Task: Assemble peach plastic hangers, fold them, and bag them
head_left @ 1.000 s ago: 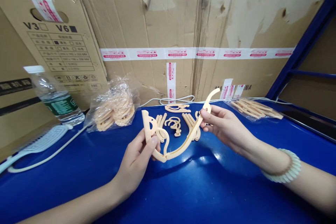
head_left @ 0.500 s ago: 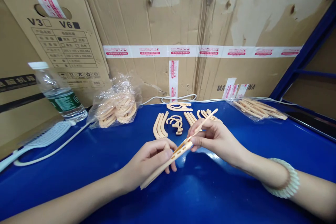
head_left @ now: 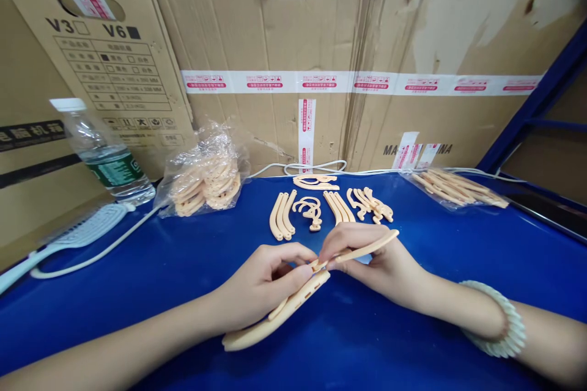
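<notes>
My left hand (head_left: 270, 284) is closed on a beige plastic hanger arm (head_left: 275, 327), a curved piece with slots along its edge, slanting down to the left. A second thin beige strip shows between it and my fingers. In the pinched fingers of my right hand (head_left: 362, 250) is another curved hanger arm (head_left: 369, 249), pointing up to the right. Both hands' fingertips meet above the table, where the pieces come together; that joint is partly hidden by fingers. Behind them lie curved hanger arms (head_left: 282, 215), rounded hook pieces (head_left: 308, 208), straighter arms (head_left: 337, 206) and small hooked pieces (head_left: 369, 203).
A folded hanger (head_left: 316, 182) lies at the back of the blue table (head_left: 367, 330). Bagged beige parts (head_left: 206, 180) stand left, a flat bag of parts (head_left: 458, 188) right. A water bottle (head_left: 112, 165), hairbrush (head_left: 87, 229) and white cable (head_left: 105, 256) are left. Cardboard (head_left: 275, 24) walls the back.
My right hand has lowered, and its hanger arm has tilted from steep to flatter. The slotted arm in my left hand has swung a little down. The view has shifted slightly.
</notes>
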A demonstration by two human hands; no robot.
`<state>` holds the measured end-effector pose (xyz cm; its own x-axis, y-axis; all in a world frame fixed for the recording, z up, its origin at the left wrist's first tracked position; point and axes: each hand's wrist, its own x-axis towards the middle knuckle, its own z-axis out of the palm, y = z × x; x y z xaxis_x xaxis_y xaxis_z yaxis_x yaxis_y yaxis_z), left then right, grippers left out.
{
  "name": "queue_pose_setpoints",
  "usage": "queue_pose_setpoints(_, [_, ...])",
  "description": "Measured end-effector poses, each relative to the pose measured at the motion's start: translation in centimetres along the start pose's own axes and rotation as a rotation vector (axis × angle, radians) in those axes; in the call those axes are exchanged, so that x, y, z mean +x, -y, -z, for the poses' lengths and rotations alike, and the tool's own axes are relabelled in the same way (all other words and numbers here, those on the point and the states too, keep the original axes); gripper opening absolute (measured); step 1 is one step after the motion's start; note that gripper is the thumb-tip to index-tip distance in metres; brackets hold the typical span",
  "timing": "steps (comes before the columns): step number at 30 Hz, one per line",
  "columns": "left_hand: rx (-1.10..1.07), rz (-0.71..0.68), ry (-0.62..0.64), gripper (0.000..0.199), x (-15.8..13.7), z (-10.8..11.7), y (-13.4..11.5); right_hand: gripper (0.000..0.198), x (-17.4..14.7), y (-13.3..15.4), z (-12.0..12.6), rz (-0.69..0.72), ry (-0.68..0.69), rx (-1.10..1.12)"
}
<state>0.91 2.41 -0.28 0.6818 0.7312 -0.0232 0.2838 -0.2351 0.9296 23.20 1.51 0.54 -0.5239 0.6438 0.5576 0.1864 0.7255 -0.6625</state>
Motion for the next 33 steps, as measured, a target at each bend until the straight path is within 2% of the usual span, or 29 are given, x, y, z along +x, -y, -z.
queue_pose_setpoints(4, [0.112, -0.060, 0.038, 0.035, -0.1, 0.2, -0.2, 0.016, -0.3, 0.1, 0.0, 0.086, 0.019, -0.072])
queue_pose_setpoints(10, [0.246, -0.161, 0.019, 0.035, -0.3, 0.1, -0.7, 0.020, -0.7, 0.3, 0.1, 0.133, 0.037, -0.175])
queue_pose_setpoints(20, [0.398, -0.300, 0.024, 0.034, -0.6, -0.2, -1.0, 0.033, -0.9, 1.4, 0.0, 0.298, 0.118, -0.359])
queue_pose_setpoints(24, [0.420, -0.297, 0.033, 0.033, -0.7, -0.2, -1.0, 0.038, -0.9, 1.5, -0.2, 0.370, 0.115, -0.435])
queue_pose_setpoints(29, [0.375, -0.268, 0.041, 0.035, -0.5, -0.1, -0.8, 0.020, -1.0, 1.9, 0.0, 0.545, 0.108, -0.692])
queue_pose_setpoints(31, [0.331, -0.224, 0.043, 0.037, -0.4, 0.0, -0.9, 0.016, -1.0, 2.0, 0.2, 0.565, 0.072, -0.666])
queue_pose_setpoints(33, [0.268, -0.181, 0.033, 0.040, -0.4, 0.1, -0.9, 0.018, -0.9, 1.9, 0.3, 0.483, 0.047, -0.539])
